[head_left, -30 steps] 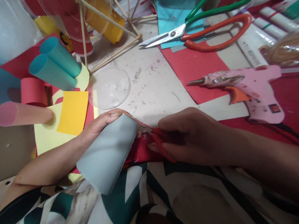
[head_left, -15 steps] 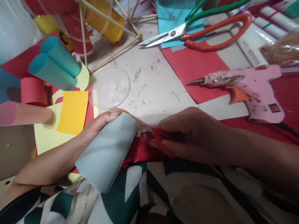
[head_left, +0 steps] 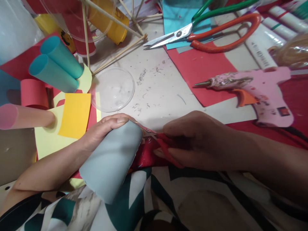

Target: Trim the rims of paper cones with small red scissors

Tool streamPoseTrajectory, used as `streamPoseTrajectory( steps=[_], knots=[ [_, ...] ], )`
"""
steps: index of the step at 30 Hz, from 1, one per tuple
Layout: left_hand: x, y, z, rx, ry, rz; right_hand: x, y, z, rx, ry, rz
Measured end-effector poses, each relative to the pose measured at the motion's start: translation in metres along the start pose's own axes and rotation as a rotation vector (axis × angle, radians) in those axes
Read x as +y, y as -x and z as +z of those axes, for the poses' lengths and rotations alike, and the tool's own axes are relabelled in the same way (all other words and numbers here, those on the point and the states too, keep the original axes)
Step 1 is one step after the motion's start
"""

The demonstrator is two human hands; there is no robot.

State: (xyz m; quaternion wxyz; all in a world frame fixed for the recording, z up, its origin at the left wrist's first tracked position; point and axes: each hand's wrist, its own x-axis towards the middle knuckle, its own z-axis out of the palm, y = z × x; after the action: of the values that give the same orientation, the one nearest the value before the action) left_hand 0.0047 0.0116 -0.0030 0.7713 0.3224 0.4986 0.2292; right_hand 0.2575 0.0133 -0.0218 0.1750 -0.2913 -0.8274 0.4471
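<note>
My left hand (head_left: 109,126) grips a curved piece of pale blue-grey paper (head_left: 112,157), thumb on its upper edge and the other fingers mostly hidden behind it. The paper bends over and slopes down toward my lap. In my right hand (head_left: 194,141) is a small pair of red-handled scissors (head_left: 166,147), its fingers wrapped round the handles. The blades point left and meet the paper's upper right edge; their tips are hidden at the paper. Beneath the blades, small scraps lie on red cloth (head_left: 146,155).
A pink glue gun (head_left: 260,89) lies at right, its nozzle over red paper (head_left: 204,73). Large scissors (head_left: 183,33) with green and red handles lie behind. Teal paper tubes (head_left: 57,77), a yellow paper piece (head_left: 75,115), a clear lid (head_left: 113,89) and joined wooden sticks (head_left: 117,56) are at left.
The paper has turned and shifted slightly down and right in my left hand. The scissors' handles have spread a little apart. My right hand stays almost in place.
</note>
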Motion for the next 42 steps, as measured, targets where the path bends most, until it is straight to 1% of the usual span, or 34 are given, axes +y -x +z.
streamPoseTrajectory(
  steps=[5,8,11,15,17,20,22,25,28,30,33,36,39,42],
  knots=[
    [-0.001,0.0,0.001,-0.009,0.022,-0.006,0.0,0.0,-0.001,-0.019,-0.035,-0.032],
    [0.0,0.0,0.003,-0.032,0.037,0.007,-0.001,0.0,-0.002,-0.036,-0.055,0.026],
    [0.002,0.002,0.006,-0.082,0.02,0.007,-0.002,-0.001,-0.002,-0.058,-0.034,0.077],
    [0.005,0.004,0.01,-0.045,-0.045,0.015,-0.003,-0.001,-0.002,-0.064,-0.032,0.081],
    [0.005,0.005,0.011,-0.022,-0.069,0.02,-0.003,-0.001,-0.003,-0.087,-0.056,0.073],
    [0.005,0.004,0.009,-0.041,-0.073,0.021,-0.004,0.0,-0.004,-0.114,-0.098,0.057],
    [0.005,0.004,0.008,-0.049,-0.064,0.017,-0.003,-0.001,-0.005,-0.109,-0.125,0.036],
    [0.005,0.004,0.007,-0.009,-0.065,-0.009,-0.002,-0.002,-0.005,-0.1,-0.138,-0.009],
    [0.006,0.005,0.009,-0.03,-0.065,-0.025,-0.001,-0.002,-0.005,-0.096,-0.122,-0.024],
    [0.007,0.005,0.01,-0.055,-0.056,-0.01,-0.002,-0.002,-0.005,-0.098,-0.154,-0.003],
    [0.008,0.004,0.013,-0.075,-0.046,0.036,-0.003,0.0,-0.004,-0.068,-0.187,0.075],
    [0.008,0.004,0.013,-0.09,-0.046,0.026,-0.005,-0.001,-0.004,-0.07,-0.162,0.13],
    [0.007,0.004,0.01,-0.084,-0.044,-0.008,-0.006,-0.002,-0.004,-0.098,-0.136,0.131],
    [0.005,0.004,0.007,-0.105,-0.062,-0.005,-0.006,-0.002,-0.004,-0.116,-0.113,0.121]
  ],
)
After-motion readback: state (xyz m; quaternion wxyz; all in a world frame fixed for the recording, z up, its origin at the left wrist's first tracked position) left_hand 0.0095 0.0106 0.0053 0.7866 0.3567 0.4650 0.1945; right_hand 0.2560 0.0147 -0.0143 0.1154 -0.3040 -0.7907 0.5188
